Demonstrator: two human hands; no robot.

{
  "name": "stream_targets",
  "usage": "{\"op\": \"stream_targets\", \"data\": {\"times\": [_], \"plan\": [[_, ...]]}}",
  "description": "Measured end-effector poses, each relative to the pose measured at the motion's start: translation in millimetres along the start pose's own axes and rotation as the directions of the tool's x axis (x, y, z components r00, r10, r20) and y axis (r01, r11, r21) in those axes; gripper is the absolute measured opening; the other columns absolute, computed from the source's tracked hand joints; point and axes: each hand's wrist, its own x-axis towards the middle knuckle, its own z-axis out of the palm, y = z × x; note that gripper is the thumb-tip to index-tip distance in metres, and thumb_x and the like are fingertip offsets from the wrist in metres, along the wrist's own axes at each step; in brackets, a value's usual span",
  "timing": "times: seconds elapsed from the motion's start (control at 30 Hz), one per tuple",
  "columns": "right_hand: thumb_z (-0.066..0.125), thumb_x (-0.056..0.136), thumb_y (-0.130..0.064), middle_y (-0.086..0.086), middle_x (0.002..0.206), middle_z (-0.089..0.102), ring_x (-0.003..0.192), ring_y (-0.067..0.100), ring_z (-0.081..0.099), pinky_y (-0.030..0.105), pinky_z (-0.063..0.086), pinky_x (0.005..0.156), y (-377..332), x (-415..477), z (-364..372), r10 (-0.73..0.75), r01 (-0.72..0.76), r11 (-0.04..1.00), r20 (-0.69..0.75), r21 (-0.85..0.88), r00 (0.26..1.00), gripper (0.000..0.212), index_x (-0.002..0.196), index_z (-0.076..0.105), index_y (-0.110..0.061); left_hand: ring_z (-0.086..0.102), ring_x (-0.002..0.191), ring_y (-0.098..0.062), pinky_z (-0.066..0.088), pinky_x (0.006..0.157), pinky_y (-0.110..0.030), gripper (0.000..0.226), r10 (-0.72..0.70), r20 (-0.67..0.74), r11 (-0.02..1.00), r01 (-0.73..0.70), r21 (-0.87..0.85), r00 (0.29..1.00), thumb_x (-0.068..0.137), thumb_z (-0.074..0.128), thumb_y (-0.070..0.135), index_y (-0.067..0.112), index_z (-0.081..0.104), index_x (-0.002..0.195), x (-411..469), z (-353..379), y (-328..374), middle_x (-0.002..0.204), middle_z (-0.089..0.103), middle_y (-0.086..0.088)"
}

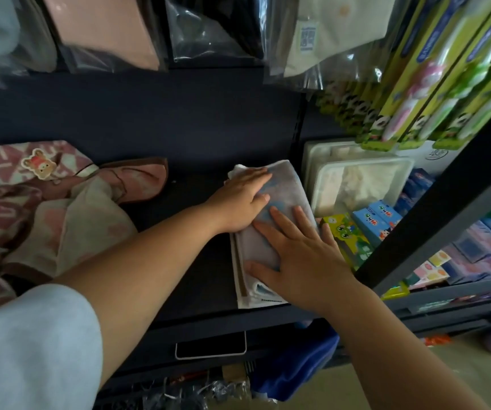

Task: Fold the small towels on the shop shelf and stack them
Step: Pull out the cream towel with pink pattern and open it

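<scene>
Two hands, both mine, laid flat with fingers spread on one folded towel (279, 187): left hand (242, 199) on its far half, right hand (300, 255) on its near half, neither gripping. Towel lies on the dark shelf (185, 232), atop other folded towels whose edges show at the near end, just beside a white tub (359, 184). One loose pink-patterned heap (31, 208) sits well apart at the left
</scene>
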Motion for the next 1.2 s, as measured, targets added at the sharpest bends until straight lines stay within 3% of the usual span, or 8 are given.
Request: {"op": "stream_targets", "data": {"times": [0.17,0.37,0.57,0.77,0.9,1.03,1.1,1.2], "plan": [[0.021,0.09,-0.077,-0.004,0.169,-0.007,0.154,0.032,-0.015,0.068,0.0,0.117,-18,-4,-15,0.016,-0.016,0.988,-0.001,-0.154,1.0,0.076,0.156,0.004,-0.042,0.009,0.155,-0.014,0.005,0.124,-0.055,0.054,-0.061,-0.145,0.99,0.078,0.118,0.988,0.102,0.048,0.041,0.029,0.038,0.153,-34,-25,2,0.165,0.025,0.008],[0.017,0.083,-0.087,-0.005,0.168,-0.014,0.153,0.032,-0.02,0.068,-0.004,0.118,-49,10,-14,-0.041,0.046,0.986,0.032,-0.161,0.999,0.092,0.158,0.0,-0.037,0.044,0.137,-0.024,0.033,0.114,-0.044,0.049,-0.17,-0.418,0.933,0.283,0.224,0.893,0.093,0.057,0.049,0.026,0.056,0.137,-125,-70,-32,0.145,0.054,-0.001],[0.028,0.068,-0.097,-0.012,0.168,-0.002,0.155,0.026,0.002,0.058,0.022,0.118,-27,26,-24,0.044,-0.027,0.976,0.075,-0.214,0.996,0.1,0.153,0.02,-0.044,0.047,0.127,-0.033,0.042,0.102,-0.047,0.075,-0.494,-0.457,0.734,0.636,0.237,0.74,0.079,0.061,0.064,0.023,0.047,0.14,-214,-83,-84,0.143,0.049,-0.008],[0.02,0.07,-0.094,-0.004,0.166,0.017,0.154,0.028,0.014,0.055,0.027,0.118,-63,33,-39,0.023,-0.027,0.995,-0.043,-0.098,0.999,0.098,0.154,0.021,-0.042,0.062,0.076,-0.021,0.046,0.063,-0.035,0.038,-0.494,-0.454,0.824,0.566,0.027,0.741,0.081,0.07,0.056,0.02,0.062,0.083,-241,-76,-106,0.079,0.062,0.004],[0.022,0.078,-0.084,-0.004,0.167,0.019,0.154,0.024,0.014,0.05,0.024,0.121,-111,35,-32,-0.203,0.202,0.979,-0.129,-0.021,0.971,0.087,0.154,0.026,-0.042,0.061,0.075,-0.013,0.054,0.07,-0.041,0.008,-0.49,-0.466,0.871,0.435,-0.227,0.737,0.092,0.066,0.025,0.019,0.063,0.088,-245,-76,-100,0.083,0.064,0.005],[0.035,0.09,-0.073,-0.016,0.163,0.023,0.153,0.009,0.01,0.045,0.021,0.123,-143,37,-26,-0.379,0.406,0.86,-0.145,0.308,0.914,0.07,0.153,0.029,-0.043,0.05,0.06,-0.005,0.043,0.057,-0.023,0.022,-0.393,-0.385,0.887,0.235,-0.397,0.835,0.09,0.069,0.017,0.017,0.05,0.081,-259,-90,-86,0.069,0.054,0.008],[0.047,0.099,-0.052,-0.022,0.159,0.026,0.149,-0.002,0.013,0.036,0.021,0.124,-155,39,-28,-0.445,0.488,0.73,-0.209,0.479,0.871,0.056,0.152,0.034,-0.039,0.044,0.061,-0.015,0.038,0.057,-0.028,0.025,-0.276,-0.328,0.908,0.134,-0.397,0.904,0.087,0.069,0.01,0.015,0.045,0.078,-271,-100,-81,0.07,0.048,-0.005],[0.053,0.101,-0.03,-0.018,0.163,0.022,0.153,0.002,0.004,0.036,0.012,0.126,-170,47,-31,-0.568,0.608,0.644,-0.243,0.463,0.786,0.059,0.155,0.032,-0.036,0.044,0.063,-0.027,0.037,0.058,-0.028,0.02,-0.115,-0.212,0.937,0.035,-0.348,0.97,0.079,0.062,-0.002,0.011,0.048,0.073,-288,-115,-76,0.071,0.048,-0.009]]}}
